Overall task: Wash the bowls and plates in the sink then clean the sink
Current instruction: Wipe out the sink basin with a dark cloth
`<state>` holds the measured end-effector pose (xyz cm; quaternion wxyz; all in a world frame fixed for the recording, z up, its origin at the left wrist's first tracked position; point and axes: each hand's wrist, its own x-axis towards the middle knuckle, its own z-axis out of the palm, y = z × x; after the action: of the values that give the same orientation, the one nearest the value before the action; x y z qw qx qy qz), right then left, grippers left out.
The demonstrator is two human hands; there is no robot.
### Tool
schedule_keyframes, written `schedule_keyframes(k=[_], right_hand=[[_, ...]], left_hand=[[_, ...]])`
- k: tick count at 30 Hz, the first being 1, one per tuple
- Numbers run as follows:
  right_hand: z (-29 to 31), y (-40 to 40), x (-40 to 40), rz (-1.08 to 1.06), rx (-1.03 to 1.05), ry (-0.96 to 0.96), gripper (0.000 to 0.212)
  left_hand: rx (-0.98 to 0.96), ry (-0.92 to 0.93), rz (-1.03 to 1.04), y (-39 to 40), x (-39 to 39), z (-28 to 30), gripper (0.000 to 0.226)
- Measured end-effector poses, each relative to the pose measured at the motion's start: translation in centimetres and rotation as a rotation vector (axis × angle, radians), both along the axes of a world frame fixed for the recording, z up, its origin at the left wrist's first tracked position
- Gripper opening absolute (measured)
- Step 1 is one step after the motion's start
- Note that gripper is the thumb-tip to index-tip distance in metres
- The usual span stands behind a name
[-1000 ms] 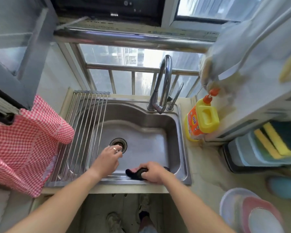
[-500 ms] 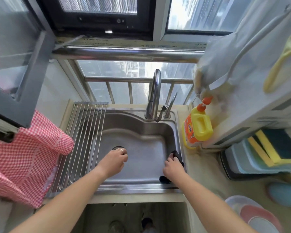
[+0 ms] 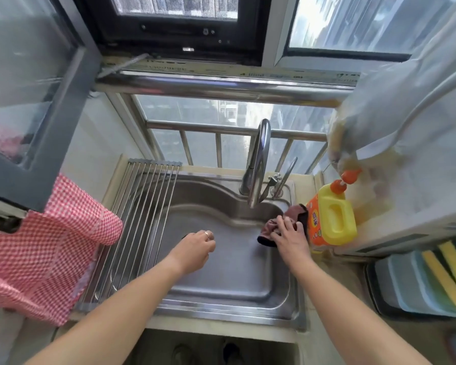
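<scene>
Sink [image 3: 229, 283]: one, stainless steel, set into the counter below the window; its basin is seen without dishes.
Cloth [image 3: 287, 222]: one, dark reddish-brown, bunched against the right inner wall of the sink, just below the tap's spout.
Right hand [image 3: 290, 237]: one; laid on the cloth with fingers bent down over it, so the cloth is pressed to the sink wall.
Left hand [image 3: 195, 246]: one; held low over the sink floor, fingers loosely curled with nothing gripped; one ring is worn. Contact with the sink floor cannot be told.
Drain [image 3: 185, 236]: one, mostly hidden behind the left hand.
Tap [image 3: 259, 164]: one, tall and curved, at the back rim; a second, thinner spout [image 3: 284, 175] is mounted just beside it.
Drying rack [image 3: 137, 219]: one, of metal rods, laid across the left part of the sink.
Detergent bottle [image 3: 332, 217]: one, yellow with an orange cap, stood on the counter just right of the sink.
Checked cloth [image 3: 45, 248]: one, red and white, hung at the left.
Sponges [image 3: 450, 275]: two, yellow, in a tray at the right.
</scene>
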<state>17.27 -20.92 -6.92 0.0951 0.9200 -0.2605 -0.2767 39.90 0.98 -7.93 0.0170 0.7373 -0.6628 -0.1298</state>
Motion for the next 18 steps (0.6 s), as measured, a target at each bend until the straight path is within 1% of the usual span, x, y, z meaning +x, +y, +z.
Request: schedule_keyframes(k=[3,5,7,10,11,14,18], right_hand=[[-0.3,0.0,0.6,-0.042,0.038,0.031,0.039],[-0.5,1.1,1.1,-0.075,0.054,0.086,0.042],[-1.2,2.7,1.4,-0.106,0.090,0.176,0.046],[-2.2,5.6,1.1,-0.153,0.216,0.362,0.054],[-2.4,6.5,0.8,-0.145,0.260,0.391,0.055],[-2.3,8.9,0.1,-0.175,0.451,0.403,0.051],[-2.8,9.6,0.9,-0.416,0.682,0.359,0.064]], left_hand=[[0.005,0.017,0.008,-0.9,0.2,-0.3,0.013],[0.004,0.036,0.013,-1.2,0.4,-0.5,0.014],[0.020,0.044,0.025,-1.4,0.6,-0.7,0.014],[0.074,0.055,0.056,-1.8,1.0,0.0,0.013],[0.092,0.054,0.064,-1.9,1.2,0.6,0.015],[0.108,0.034,0.095,-2.2,1.8,2.0,0.022],[0.137,0.021,0.226,-1.2,3.3,2.3,0.022]])
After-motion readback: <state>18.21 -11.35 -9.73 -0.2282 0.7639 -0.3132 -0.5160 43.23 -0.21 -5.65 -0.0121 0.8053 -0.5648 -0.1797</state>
